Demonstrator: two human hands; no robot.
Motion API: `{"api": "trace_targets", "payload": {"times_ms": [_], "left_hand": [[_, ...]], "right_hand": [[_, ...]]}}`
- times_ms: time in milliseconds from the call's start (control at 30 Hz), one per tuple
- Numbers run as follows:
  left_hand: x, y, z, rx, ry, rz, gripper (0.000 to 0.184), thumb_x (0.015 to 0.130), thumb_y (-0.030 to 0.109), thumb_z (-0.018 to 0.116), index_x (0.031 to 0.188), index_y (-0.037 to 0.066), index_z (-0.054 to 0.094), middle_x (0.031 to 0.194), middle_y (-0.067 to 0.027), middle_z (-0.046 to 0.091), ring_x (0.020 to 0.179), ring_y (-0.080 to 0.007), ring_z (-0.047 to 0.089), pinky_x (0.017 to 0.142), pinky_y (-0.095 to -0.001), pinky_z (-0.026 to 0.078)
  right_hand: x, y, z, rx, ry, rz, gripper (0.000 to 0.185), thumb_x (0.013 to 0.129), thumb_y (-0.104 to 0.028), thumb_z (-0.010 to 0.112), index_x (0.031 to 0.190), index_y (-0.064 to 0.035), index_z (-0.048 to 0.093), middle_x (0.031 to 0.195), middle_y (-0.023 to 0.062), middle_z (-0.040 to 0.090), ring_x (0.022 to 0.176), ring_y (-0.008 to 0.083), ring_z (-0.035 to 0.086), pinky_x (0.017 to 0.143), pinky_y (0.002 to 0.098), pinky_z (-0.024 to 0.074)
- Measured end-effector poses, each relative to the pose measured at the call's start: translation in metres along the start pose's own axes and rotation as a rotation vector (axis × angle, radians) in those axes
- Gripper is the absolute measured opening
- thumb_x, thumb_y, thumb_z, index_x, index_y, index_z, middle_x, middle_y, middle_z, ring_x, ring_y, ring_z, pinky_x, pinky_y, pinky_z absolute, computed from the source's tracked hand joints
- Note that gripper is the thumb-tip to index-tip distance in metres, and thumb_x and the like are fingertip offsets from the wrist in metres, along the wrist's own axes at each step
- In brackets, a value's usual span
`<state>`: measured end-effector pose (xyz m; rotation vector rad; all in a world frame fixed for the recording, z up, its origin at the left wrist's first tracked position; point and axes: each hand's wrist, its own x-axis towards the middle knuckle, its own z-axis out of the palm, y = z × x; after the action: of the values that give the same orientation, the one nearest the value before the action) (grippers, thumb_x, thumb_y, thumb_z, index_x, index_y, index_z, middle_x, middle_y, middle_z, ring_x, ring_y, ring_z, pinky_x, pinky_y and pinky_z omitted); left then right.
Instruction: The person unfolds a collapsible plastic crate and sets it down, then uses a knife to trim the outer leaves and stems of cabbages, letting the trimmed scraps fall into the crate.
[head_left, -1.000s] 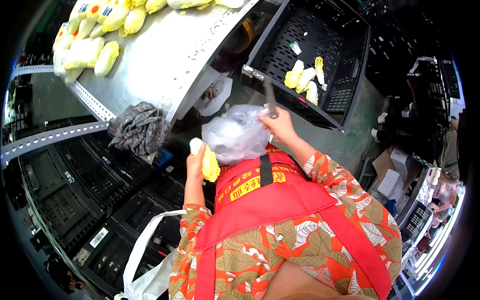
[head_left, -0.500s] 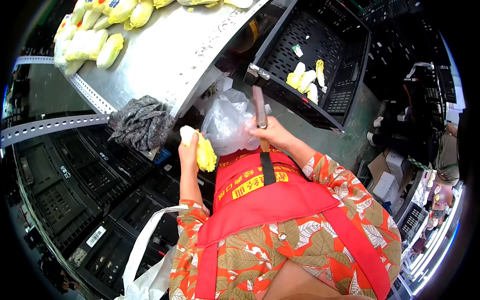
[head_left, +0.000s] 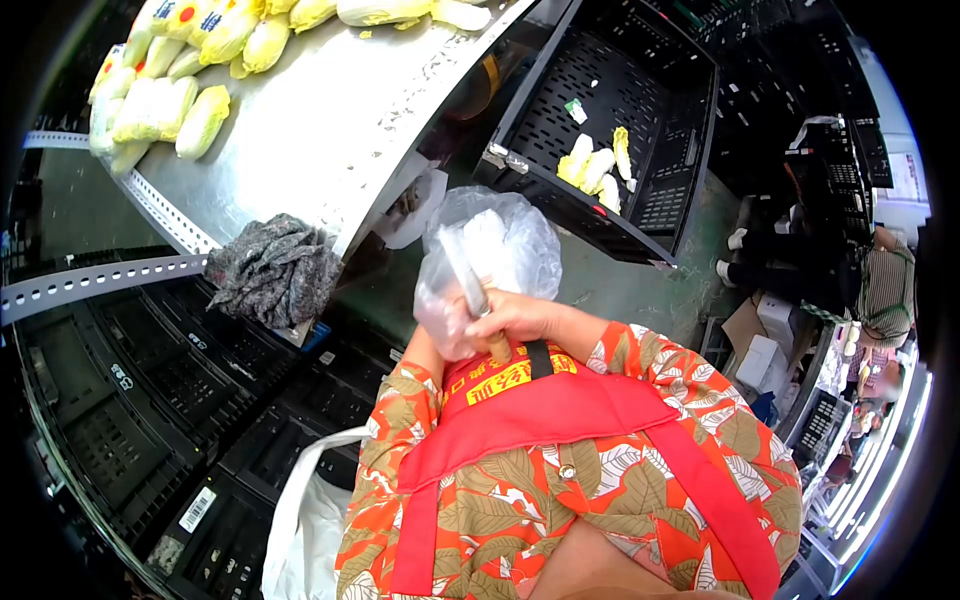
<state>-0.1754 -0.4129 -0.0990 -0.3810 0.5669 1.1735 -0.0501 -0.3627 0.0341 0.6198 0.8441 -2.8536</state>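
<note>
My right hand (head_left: 518,316) is closed around the wooden handle of a knife (head_left: 463,268), its blade pointing up and away from me. The thumb side of this hand lies against a clear plastic bag (head_left: 535,240), which hangs puffed out in front of my red apron. My left hand (head_left: 445,318) shows blurred through the film at the bag's near left side, and its fingers cannot be made out. Something whitish shows inside the bag, too unclear to name. No napa cabbage is plainly visible in my left hand now.
Wrapped and loose napa cabbages (head_left: 203,122) lie on a metal table (head_left: 300,130) at upper left. A dark grey cloth (head_left: 275,272) sits at its corner. Leaves (head_left: 590,165) lie in a black crate (head_left: 665,190). Black crates (head_left: 85,400) fill the left. A person (head_left: 850,270) stands right.
My left hand, which held a small yellow napa cabbage beside the bag, has moved right and is now behind the bag's film. The bag has opened out wider, and the knife has shifted left and tilted.
</note>
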Motion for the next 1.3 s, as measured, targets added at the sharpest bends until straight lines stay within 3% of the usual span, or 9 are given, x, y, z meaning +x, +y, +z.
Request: {"api": "trace_targets", "payload": {"times_ms": [33, 400, 500, 900, 1067, 1200, 1233, 1267, 1300], "left_hand": [[0.000, 0.004, 0.007, -0.005, -0.003, 0.031, 0.042, 0.091, 0.028, 0.049, 0.123, 0.002, 0.050, 0.114, -0.0187, 0.059, 0.107, -0.0276, 0.057, 0.091, -0.0391, 0.047], [0.000, 0.054, 0.001, 0.070, 0.149, 0.280, 0.046, 0.089, 0.031, 0.050, 0.124, 0.001, 0.049, 0.115, -0.0208, 0.058, 0.108, -0.0306, 0.056, 0.092, -0.0388, 0.045], [-0.019, 0.075, -0.032, 0.159, 0.320, 0.361, 0.047, 0.089, 0.032, 0.051, 0.124, 0.001, 0.049, 0.115, -0.0214, 0.058, 0.109, -0.0315, 0.055, 0.092, -0.0387, 0.044], [-0.033, 0.064, -0.176, 1.402, 0.824, 0.163, 0.051, 0.088, 0.036, 0.052, 0.125, 0.001, 0.047, 0.115, -0.0238, 0.057, 0.110, -0.0348, 0.054, 0.094, -0.0384, 0.042], [-0.113, 0.045, -0.051, 1.836, 1.058, 0.371, 0.068, 0.081, 0.046, 0.057, 0.133, 0.005, 0.041, 0.131, -0.0205, 0.047, 0.123, -0.0356, 0.042, 0.103, -0.0418, 0.031], [-0.112, 0.041, -0.193, 2.009, 0.769, -0.792, 0.074, 0.080, 0.060, 0.050, 0.134, 0.009, 0.044, 0.140, -0.0164, 0.038, 0.132, -0.0292, 0.033, 0.108, -0.0432, 0.026], [-0.119, 0.037, -0.259, 2.055, 0.887, -0.713, 0.077, 0.083, 0.068, 0.031, 0.126, 0.008, 0.052, 0.133, -0.0181, 0.046, 0.125, -0.0351, 0.041, 0.105, -0.0451, 0.029], [-0.148, 0.031, -0.157, 2.112, 0.977, -0.354, 0.081, 0.083, 0.071, 0.024, 0.122, 0.007, 0.056, 0.128, -0.0180, 0.051, 0.123, -0.0347, 0.044, 0.103, -0.0467, 0.031], [-0.158, 0.043, -0.134, 2.114, 0.876, -0.530, 0.078, 0.081, 0.069, 0.035, 0.123, 0.007, 0.055, 0.126, -0.0163, 0.053, 0.117, -0.0342, 0.050, 0.099, -0.0460, 0.036]], "right_hand": [[-0.001, -0.002, -0.002, -0.007, -0.050, 0.106, 0.028, 0.078, -0.014, 0.066, 0.102, -0.0028, 0.057, 0.087, 0.0052, 0.060, 0.082, 0.0154, 0.058, 0.078, 0.0296, 0.0468], [-0.055, -0.029, 0.004, -0.023, -0.180, -0.100, 0.037, 0.068, -0.010, 0.071, 0.102, 0.0022, 0.063, 0.111, 0.0164, 0.060, 0.101, 0.0241, 0.057, 0.085, 0.0362, 0.0462], [-0.111, -0.059, -0.018, 0.014, 0.041, -0.441, 0.035, 0.060, -0.010, 0.071, 0.092, 0.0032, 0.066, 0.104, 0.0256, 0.061, 0.086, 0.0350, 0.063, 0.080, 0.0430, 0.0499], [-0.099, -0.043, -0.031, 0.061, 0.768, -0.700, 0.025, 0.081, -0.007, 0.055, 0.105, -0.0013, 0.053, 0.097, 0.0160, 0.063, 0.072, 0.0162, 0.057, 0.068, 0.0338, 0.0520], [-0.097, -0.043, -0.030, -0.067, 0.836, -0.716, 0.023, 0.079, -0.008, 0.058, 0.100, -0.0002, 0.056, 0.088, 0.0123, 0.064, 0.069, 0.0141, 0.057, 0.062, 0.0278, 0.0485], [-0.079, -0.013, -0.056, -0.207, 0.977, -0.477, 0.015, 0.078, -0.005, 0.060, 0.092, 0.0005, 0.061, 0.075, 0.0070, 0.063, 0.061, 0.0112, 0.056, 0.058, 0.0245, 0.0472], [-0.079, -0.012, -0.051, -0.121, 0.988, -0.516, 0.014, 0.078, -0.005, 0.060, 0.091, 0.0006, 0.062, 0.074, 0.0064, 0.063, 0.061, 0.0105, 0.056, 0.058, 0.0242, 0.0473], [-0.086, -0.012, -0.051, -0.114, 1.012, -0.526, 0.014, 0.078, -0.005, 0.060, 0.091, 0.0006, 0.062, 0.074, 0.0064, 0.063, 0.061, 0.0105, 0.056, 0.058, 0.0242, 0.0473], [-0.090, -0.010, -0.049, -0.165, 0.989, -0.509, 0.015, 0.079, -0.005, 0.060, 0.092, 0.0003, 0.061, 0.075, 0.0062, 0.063, 0.061, 0.0108, 0.057, 0.058, 0.0250, 0.0477]]}}
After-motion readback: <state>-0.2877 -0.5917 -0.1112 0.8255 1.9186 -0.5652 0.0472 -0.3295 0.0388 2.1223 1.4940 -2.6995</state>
